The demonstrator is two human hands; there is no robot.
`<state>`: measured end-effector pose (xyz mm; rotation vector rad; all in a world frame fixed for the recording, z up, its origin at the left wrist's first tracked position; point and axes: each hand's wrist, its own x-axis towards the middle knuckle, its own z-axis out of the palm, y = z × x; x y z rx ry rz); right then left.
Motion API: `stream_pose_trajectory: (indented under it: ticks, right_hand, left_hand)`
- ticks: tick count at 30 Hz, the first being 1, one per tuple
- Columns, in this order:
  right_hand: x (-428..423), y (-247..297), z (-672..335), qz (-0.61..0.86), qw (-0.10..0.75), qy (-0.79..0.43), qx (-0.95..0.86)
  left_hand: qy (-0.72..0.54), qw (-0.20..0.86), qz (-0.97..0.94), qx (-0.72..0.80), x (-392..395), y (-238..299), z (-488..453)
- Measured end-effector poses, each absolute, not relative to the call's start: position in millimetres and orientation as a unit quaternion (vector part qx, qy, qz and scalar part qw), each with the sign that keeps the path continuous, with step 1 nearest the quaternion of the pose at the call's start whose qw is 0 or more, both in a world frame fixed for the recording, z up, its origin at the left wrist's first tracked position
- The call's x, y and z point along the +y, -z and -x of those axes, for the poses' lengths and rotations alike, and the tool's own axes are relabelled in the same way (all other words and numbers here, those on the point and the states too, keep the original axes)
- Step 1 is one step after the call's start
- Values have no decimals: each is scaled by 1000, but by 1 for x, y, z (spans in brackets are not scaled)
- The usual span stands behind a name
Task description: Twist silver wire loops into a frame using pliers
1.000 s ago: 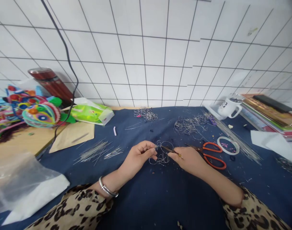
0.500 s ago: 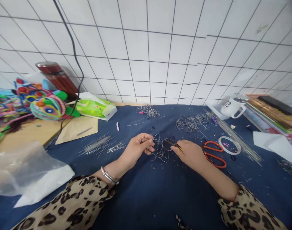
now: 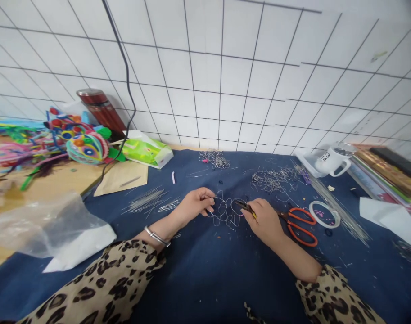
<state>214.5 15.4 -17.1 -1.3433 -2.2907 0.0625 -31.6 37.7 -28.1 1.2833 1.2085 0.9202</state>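
Fine silver wire bent into several loops (image 3: 220, 208) spans the gap between my hands above the dark blue cloth (image 3: 205, 270). My left hand (image 3: 196, 204) pinches the wire's left side between thumb and fingers. In my right hand (image 3: 263, 219) are small pliers (image 3: 243, 204) with yellow and black handles. Their dark jaws point left and lie at the right-hand loop; whether they grip it I cannot tell. Orange-handled scissors (image 3: 302, 227) rest just right of my right hand, their blades partly hidden by it.
Tangled wire (image 3: 274, 179) and another wire clump (image 3: 214, 159) lie toward the wall. Straight wires (image 3: 146, 201) are at left, a longer bundle (image 3: 347, 211) at right. A white ring dish (image 3: 325, 215) holds pink beads. A white mug (image 3: 335, 159) stands back right, a plastic bag (image 3: 39, 227) left.
The camera view has shifted, so the surroundings sit further right in the picture. My hands keep the same hold on the wire and pliers, with the loops slightly turned.
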Motion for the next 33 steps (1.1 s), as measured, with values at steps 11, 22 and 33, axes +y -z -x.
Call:
stream_pose_trajectory:
  ticks: [11, 22, 33]
  right_hand:
    - [22, 18, -213, 492, 273, -126, -817]
    - [23, 22, -210, 480, 274, -140, -821]
    - [24, 21, -211, 468, 250, -161, -832]
  left_hand:
    - [-381, 539, -541, 522, 46, 15, 50]
    - [-323, 508, -602, 524, 50, 7, 65]
    - [-147, 278, -770, 555, 48, -9, 76]
